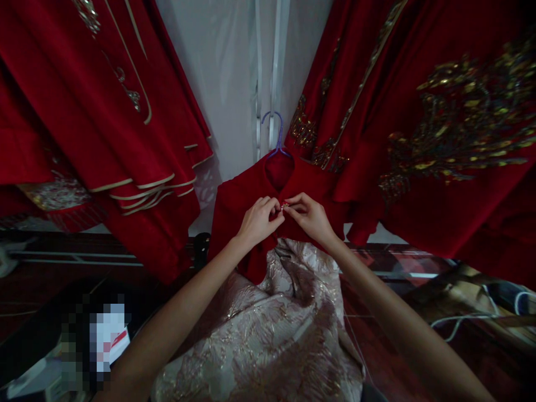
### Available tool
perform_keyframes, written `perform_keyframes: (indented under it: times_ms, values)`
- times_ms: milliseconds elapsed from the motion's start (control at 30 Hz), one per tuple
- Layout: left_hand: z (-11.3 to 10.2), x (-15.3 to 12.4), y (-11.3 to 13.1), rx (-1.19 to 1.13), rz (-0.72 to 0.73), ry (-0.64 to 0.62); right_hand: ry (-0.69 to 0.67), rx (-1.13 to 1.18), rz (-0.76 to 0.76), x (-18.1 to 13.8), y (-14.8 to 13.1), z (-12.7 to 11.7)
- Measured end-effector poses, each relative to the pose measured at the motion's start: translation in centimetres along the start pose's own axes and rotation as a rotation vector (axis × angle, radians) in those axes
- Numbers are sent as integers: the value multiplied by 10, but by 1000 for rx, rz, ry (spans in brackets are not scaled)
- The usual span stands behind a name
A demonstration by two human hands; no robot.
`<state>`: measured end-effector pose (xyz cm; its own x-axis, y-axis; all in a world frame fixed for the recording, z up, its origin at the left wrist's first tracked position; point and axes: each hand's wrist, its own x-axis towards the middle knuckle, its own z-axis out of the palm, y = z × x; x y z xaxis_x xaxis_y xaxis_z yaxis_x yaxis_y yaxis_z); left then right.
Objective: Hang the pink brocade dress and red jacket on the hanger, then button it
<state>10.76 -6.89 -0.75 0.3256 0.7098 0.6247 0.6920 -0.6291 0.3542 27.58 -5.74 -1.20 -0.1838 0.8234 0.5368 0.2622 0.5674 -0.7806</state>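
A red jacket hangs in front of me on a purple hanger. My left hand pinches the jacket front just below the collar opening, fingers curled. From the other side, my right hand pinches the same spot, thumb and forefinger pressed together. Between the fingertips shows a small shiny fastening, too small to make out exactly. Beneath both forearms spreads a pale, metallic-patterned brocade cloth, its upper end bunched against the jacket's lower front.
Red garments with pale piping hang at the left. More red garments with gold beadwork hang at the right. White metal bars run upright behind the hanger. A white cable loops at the lower right.
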Motion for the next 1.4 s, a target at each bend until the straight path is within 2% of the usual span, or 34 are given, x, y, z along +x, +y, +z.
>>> perform_keyframes:
  times_ms: [233,533,700,833,933,1033,1100,1167,1233,1300,1333,1400]
  values:
    - [-1,2,6,62,10,-21,56,55,-2,-4,5,1]
    - [0,5,7,108,-2,-52,31,104,21,-6,5,0]
    - [-6,9,10,122,81,-95,0,195,73,-3,3,-5]
    - [-6,9,13,125,115,-109,27,255,95,-2,6,-3]
    - [6,4,14,-37,25,-24,71,349,147,-6,11,3]
    - [26,-6,13,-412,-142,78,99,397,161,-17,21,8]
    - [37,-16,14,-690,-252,142,77,307,102,-28,29,7]
    - [44,-26,15,-883,-324,184,2,110,46,-39,39,1]
    - [47,-34,14,-960,-355,172,-77,-126,61,-47,45,-10]
    - [49,-39,11,-962,-365,114,-148,-264,141,-49,43,-23]
    - [49,-40,8,-940,-373,86,-197,-256,188,-48,38,-28]
    - [52,-42,4,-878,-418,61,-310,-97,278,-39,19,-37]
